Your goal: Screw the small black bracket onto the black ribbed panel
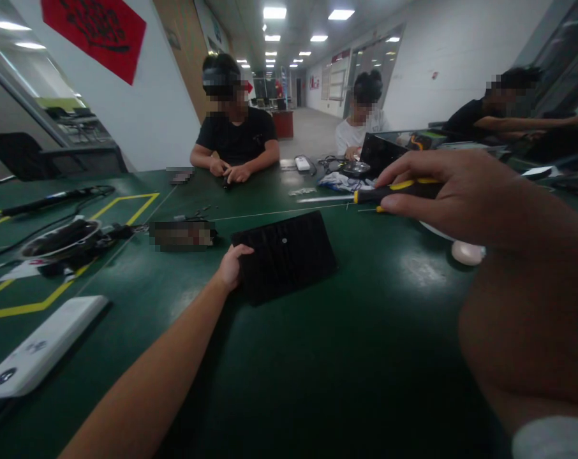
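Observation:
My left hand point(230, 266) grips the left edge of a flat black rectangular panel point(296, 261), thumb on top. The panel is tilted over the green table, with ridges and a small round silvery spot on its face. Held between the thumb and fingers of my right hand point(456, 185) is a screwdriver point(364, 196) with a black and yellow handle. Its metal shaft points left, above and beyond the panel's far edge. Just under the handle, a thin shaft with a yellow end shows; my hand partly hides it.
A white oblong device point(44, 347) lies at near left on the green table point(365, 357). Cables and a ring-shaped item point(62, 241) sit by yellow tape. A pale rounded object point(467, 252) rests under my right wrist. Across the table sit several people, near a cloth point(344, 182).

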Motion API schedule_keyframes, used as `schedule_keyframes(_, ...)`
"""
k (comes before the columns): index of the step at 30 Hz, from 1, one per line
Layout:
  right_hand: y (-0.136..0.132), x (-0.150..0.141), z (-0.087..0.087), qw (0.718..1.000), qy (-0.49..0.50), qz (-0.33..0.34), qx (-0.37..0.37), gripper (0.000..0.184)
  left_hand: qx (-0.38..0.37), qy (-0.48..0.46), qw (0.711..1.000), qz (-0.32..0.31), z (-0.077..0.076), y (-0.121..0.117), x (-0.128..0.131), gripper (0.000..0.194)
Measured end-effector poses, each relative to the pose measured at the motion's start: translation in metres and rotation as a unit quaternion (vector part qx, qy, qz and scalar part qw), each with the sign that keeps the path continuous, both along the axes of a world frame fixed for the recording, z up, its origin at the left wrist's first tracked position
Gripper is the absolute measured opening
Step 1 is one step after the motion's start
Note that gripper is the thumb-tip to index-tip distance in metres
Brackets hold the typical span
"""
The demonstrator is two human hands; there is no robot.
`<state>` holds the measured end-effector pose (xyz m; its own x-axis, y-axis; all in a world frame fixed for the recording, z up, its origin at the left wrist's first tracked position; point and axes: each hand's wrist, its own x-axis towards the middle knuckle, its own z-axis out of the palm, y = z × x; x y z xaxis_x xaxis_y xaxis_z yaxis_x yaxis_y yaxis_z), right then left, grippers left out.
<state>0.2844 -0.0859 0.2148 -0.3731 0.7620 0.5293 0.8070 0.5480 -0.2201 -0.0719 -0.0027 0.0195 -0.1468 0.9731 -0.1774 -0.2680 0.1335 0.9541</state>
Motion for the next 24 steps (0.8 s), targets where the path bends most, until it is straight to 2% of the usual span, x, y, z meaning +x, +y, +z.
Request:
schedule_keyframes(2,-0.003,-0.007,0.000,0.996,-0.070,0.053,-0.005,0.028,0.010,0.003,1.000,0.022,-0.002,0.000,0.001,0.040)
schedule_keyframes(5,0.002,-0.013,-0.012,0.990,-0.123,0.071,-0.017,0.028,0.011,0.013,0.999,0.035,-0.005,0.000,0.000,0.041)
schedule_keyframes(10,0.014,-0.021,-0.028,0.989,-0.137,0.048,-0.009,0.025,0.012,0.030,0.998,0.049,-0.010,0.003,-0.002,0.046)
schedule_keyframes(14,0.018,-0.030,-0.030,0.989,-0.134,0.060,0.002,0.024,0.015,0.040,0.998,0.039,-0.011,0.004,-0.002,0.046)
schedule_keyframes(24,0.027,-0.049,-0.039,0.986,-0.140,0.084,0.024,0.024,0.018,0.064,0.994,0.083,-0.017,0.005,0.001,0.046)
